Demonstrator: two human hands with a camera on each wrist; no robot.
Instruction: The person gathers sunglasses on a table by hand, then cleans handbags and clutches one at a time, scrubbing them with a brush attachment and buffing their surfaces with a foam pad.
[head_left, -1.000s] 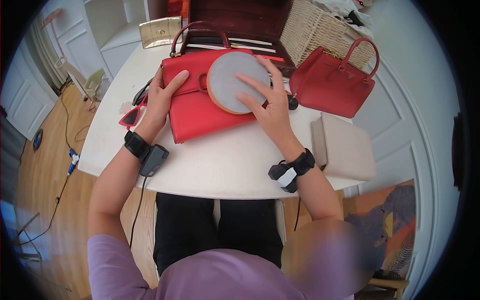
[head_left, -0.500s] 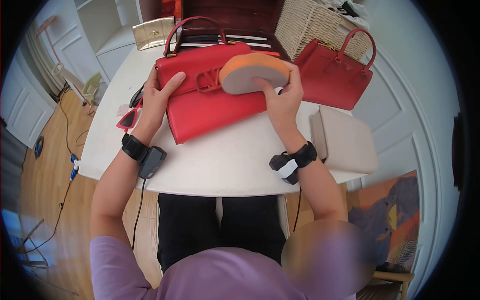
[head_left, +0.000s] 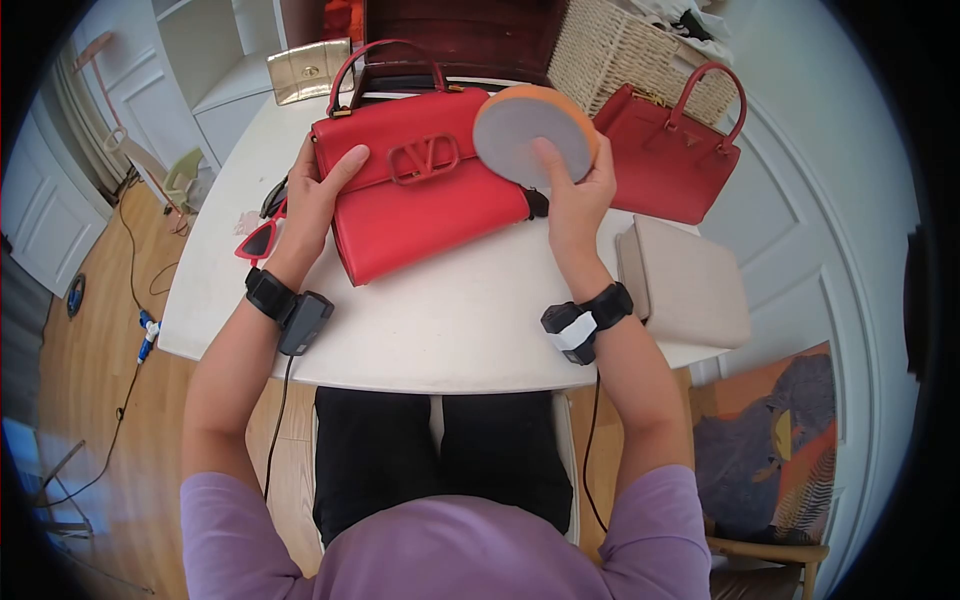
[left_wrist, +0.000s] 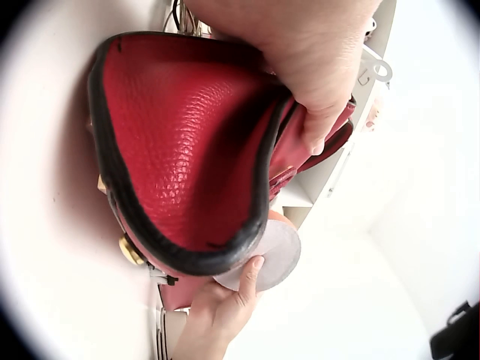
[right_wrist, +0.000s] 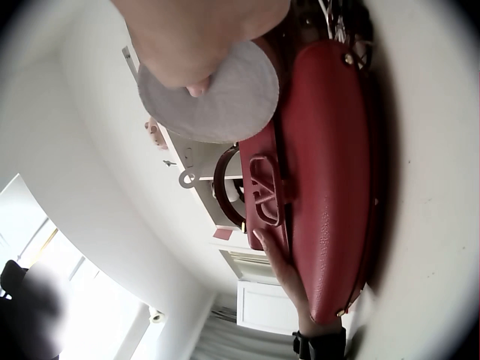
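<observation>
A red flap handbag (head_left: 430,225) with a V-shaped front clasp (head_left: 425,160) lies tilted on the white table. My left hand (head_left: 318,195) grips its left side, thumb over the front flap. In the left wrist view, the bag's folded side gusset (left_wrist: 172,150) shows under that hand. A round pad (head_left: 515,140), grey-faced with an orange edge, is in my right hand (head_left: 578,205). The thumb presses on its grey face, and the fingers are behind it. In the right wrist view, the pad (right_wrist: 240,109) overlaps the upper corner of the bag, beside the clasp.
A second red handbag (head_left: 660,160) stands at the right, with a cream box-like bag (head_left: 690,285) in front. Behind are a wicker basket (head_left: 610,60), an open dark red case (head_left: 460,40) and a gold clutch (head_left: 310,72). Red sunglasses (head_left: 257,240) lie at left.
My right hand has drawn the pad from the middle of the bag to its upper right corner, tilting it on the way. The V clasp is uncovered now; my left hand keeps its hold.
</observation>
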